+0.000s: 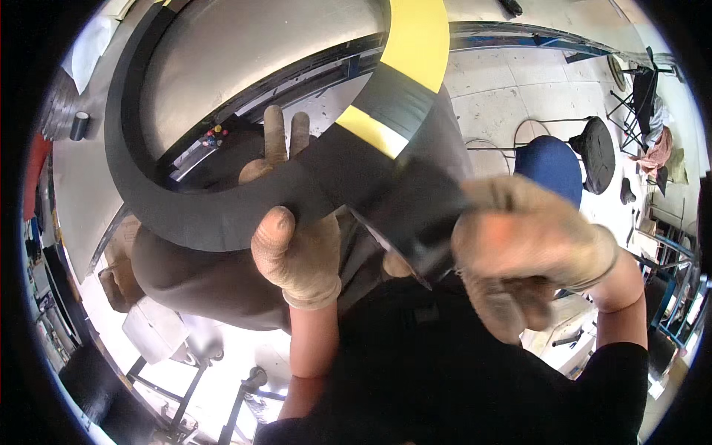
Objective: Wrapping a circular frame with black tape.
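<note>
A big flat ring of black sheet material (185, 215), rubbery or foam-like by its matt face, is held up close in front of the person's chest, above a grey metal worktop (245, 59) that curves away behind it. The ring sweeps from the upper left down through the middle and back up on the right, where it carries yellow and black warning-stripe tape (415, 52). It looks light for its size and fairly limp: it bends in a smooth arc and would likely sag if held at one point only, so a grip at two spots on the band, well apart, suits it. The matt surface should not be slippery against gloves.

The left hand (293, 237), in a worn tan work glove, is clamped on the ring's lower band, thumb on the near face and fingers showing behind it. The right hand (526, 252), gloved alike and blurred, is closed over the dark end of the band just beside the left; how tightly it grips I cannot tell for sure.

A blue stool seat (552, 167) and a black roll of tape (79, 126) sit farther off.
</note>
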Tool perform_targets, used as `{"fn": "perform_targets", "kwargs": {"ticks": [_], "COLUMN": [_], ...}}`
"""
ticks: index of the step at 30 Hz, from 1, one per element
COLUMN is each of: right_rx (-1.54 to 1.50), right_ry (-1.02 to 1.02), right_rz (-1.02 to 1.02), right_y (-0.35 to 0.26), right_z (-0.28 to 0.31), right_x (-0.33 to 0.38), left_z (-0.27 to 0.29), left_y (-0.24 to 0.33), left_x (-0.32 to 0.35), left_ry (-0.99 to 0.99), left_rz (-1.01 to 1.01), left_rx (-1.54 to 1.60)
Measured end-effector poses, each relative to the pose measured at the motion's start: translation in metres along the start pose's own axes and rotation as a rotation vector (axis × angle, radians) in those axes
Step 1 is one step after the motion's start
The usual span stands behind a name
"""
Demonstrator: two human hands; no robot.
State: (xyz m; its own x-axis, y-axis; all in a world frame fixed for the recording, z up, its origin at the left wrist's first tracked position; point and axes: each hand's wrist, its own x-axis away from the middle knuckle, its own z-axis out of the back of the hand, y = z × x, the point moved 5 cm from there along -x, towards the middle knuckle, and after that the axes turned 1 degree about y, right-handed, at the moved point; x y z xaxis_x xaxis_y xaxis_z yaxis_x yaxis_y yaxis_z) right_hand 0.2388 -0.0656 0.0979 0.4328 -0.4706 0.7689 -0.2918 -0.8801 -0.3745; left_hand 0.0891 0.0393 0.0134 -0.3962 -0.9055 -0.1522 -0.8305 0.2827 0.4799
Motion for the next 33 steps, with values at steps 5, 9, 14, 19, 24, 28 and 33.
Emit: {"fn": "perform_targets", "kwargs": {"ticks": [5, 9, 14, 19, 24, 28, 33], "right_rx": [0.406, 0.498, 0.217, -0.038, 0.174, 0.457, -0.210], "right_ry": [0.305, 0.154, -0.025, -0.021, -0.016, 0.100, -0.204], "right_rz": [0.223, 0.895, 0.939, 0.952, 0.722, 0.749, 0.051], "right_y": [0.027, -0.028, -0.046, -0.034, -0.050, -0.094, -0.105], "right_z": [0.041, 0.083, 0.120, 0.130, 0.082, 0.028, -0.004], "right_x": [-0.086, -0.126, -0.155, -0.114, -0.023, -0.022, -0.047], "left_z": [0.011, 0.012, 0.008, -0.001, -0.017, -0.018, -0.012], "left_y": [-0.001, 0.002, 0.003, -0.013, -0.028, -0.027, -0.022], "left_x": [0.006, 0.004, 0.009, 0.014, 0.011, 0.012, 0.006], "left_ry": [0.217, 0.211, 0.247, 0.309, 0.293, 0.250, 0.186], "left_rz": [0.030, 0.060, 0.149, 0.139, 0.017, 0.067, 0.049], "left_rx": [-0.213, -0.186, -0.096, 0.136, -0.041, 0.007, -0.023]}}
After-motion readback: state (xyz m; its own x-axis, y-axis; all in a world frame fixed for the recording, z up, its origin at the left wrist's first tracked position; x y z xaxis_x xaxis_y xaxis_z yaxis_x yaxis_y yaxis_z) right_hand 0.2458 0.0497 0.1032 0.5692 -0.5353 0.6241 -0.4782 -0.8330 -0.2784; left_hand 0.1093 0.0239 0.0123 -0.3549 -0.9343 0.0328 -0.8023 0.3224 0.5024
